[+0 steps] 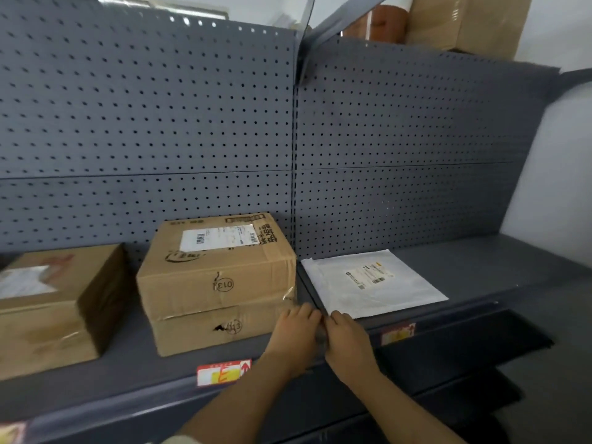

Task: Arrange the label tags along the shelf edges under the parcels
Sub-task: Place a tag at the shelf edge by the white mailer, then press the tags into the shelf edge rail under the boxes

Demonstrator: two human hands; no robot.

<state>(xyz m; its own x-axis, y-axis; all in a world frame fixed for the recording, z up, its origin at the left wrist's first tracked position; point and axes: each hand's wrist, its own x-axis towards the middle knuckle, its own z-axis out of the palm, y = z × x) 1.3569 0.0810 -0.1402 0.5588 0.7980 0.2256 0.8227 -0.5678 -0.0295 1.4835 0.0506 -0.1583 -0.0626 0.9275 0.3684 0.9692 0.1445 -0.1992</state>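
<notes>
My left hand (296, 328) and my right hand (346, 336) meet knuckle to knuckle at the shelf's front edge (448, 325), where two shelf sections join. Their curled fingers pinch a small grey piece (320, 336) between them; blur hides what it is. A red, white and yellow label tag (223, 373) sits on the edge below two stacked cardboard parcels (217, 283). A second tag (398, 334) is on the edge below a flat white mailer (371, 282). A third tag (11, 432) shows at the bottom left corner.
Another cardboard parcel (54, 302) lies on the shelf at the left. A grey pegboard back panel (192, 123) rises behind the parcels. Boxes (464, 24) stand on top of the unit at the upper right. Lower shelves (464, 395) jut out below.
</notes>
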